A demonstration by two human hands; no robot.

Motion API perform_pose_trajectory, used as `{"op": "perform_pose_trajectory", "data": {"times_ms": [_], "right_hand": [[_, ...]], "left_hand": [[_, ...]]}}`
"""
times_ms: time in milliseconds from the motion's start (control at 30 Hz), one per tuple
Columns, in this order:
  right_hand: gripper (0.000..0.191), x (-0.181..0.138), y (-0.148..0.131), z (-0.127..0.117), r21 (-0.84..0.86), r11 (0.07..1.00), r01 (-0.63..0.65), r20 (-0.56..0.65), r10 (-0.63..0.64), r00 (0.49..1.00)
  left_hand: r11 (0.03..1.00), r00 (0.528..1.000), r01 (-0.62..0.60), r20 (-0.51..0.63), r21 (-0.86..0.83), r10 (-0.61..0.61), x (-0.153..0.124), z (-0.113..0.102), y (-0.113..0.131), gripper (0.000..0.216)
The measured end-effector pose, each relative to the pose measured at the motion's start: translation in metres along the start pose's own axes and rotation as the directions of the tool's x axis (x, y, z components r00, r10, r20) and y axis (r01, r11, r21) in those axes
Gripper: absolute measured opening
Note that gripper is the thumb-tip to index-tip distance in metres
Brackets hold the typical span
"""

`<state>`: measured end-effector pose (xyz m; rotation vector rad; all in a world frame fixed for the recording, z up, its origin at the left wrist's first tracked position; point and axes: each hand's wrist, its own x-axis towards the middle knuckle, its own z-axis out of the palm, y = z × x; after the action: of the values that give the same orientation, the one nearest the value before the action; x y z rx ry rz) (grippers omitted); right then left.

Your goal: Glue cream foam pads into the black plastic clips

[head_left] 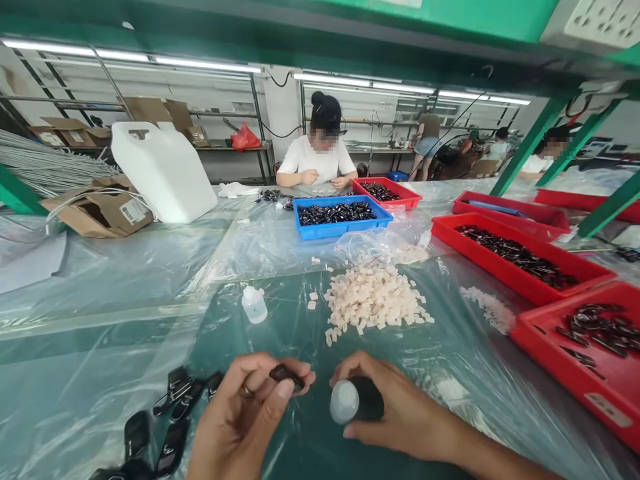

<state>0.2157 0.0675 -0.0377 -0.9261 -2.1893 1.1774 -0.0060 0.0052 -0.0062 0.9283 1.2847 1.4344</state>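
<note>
Left hand (pixel 240 417) pinches a small black oblong plastic piece (pixel 287 376) at its fingertips, long axis pointing toward the right hand (pixel 395 410), which grips a small translucent white plastic bottle (pixel 344 401) just beside it, cap facing the piece, above the plastic-covered table (pixel 125 333).

Five red trays (pixel 520 263), one blue tray (pixel 340 229), two small bottles (pixel 254 304).

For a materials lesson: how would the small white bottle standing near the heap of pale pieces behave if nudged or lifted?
The small white bottle looks like thin translucent plastic, so probably light. Upright on loose wrinkled plastic sheeting, it may tip easily. Being round, it would likely roll once on its side.
</note>
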Motion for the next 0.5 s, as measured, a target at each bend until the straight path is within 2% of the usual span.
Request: {"op": "perform_pose_trajectory", "data": {"times_ms": [33,100,167,233,367,500], "right_hand": [[0.060,0.001,0.000,-0.011,-0.032,0.999,0.022,0.033,-0.021,0.999],[0.043,0.004,0.005,-0.035,-0.122,0.991,0.059,0.042,-0.054,0.998],[0.014,0.007,0.016,-0.056,-0.271,0.961,0.048,-0.049,-0.063,0.997],[0.014,0.009,0.029,-0.066,-0.439,0.899,0.008,-0.138,-0.076,0.987],[0.009,0.012,0.047,-0.057,-0.672,0.739,-0.053,-0.179,-0.092,0.979],[0.016,0.013,0.054,-0.045,-0.793,0.602,-0.096,-0.191,-0.096,0.977]], "left_hand": [[1.000,1.000,-0.016,-0.009,0.025,0.017,-0.001,0.000,0.000,0.031],[0.993,0.999,-0.039,-0.028,0.108,0.042,-0.004,-0.001,-0.001,0.025],[0.980,0.998,-0.059,-0.014,0.188,0.062,-0.006,-0.003,-0.002,0.016],[0.970,0.996,-0.091,0.010,0.224,0.092,-0.008,-0.005,-0.004,0.007],[0.966,0.988,-0.150,0.070,0.210,0.139,-0.011,-0.007,-0.001,0.005],[0.962,0.980,-0.190,0.097,0.195,0.174,-0.014,-0.005,0.005,0.006]]}}
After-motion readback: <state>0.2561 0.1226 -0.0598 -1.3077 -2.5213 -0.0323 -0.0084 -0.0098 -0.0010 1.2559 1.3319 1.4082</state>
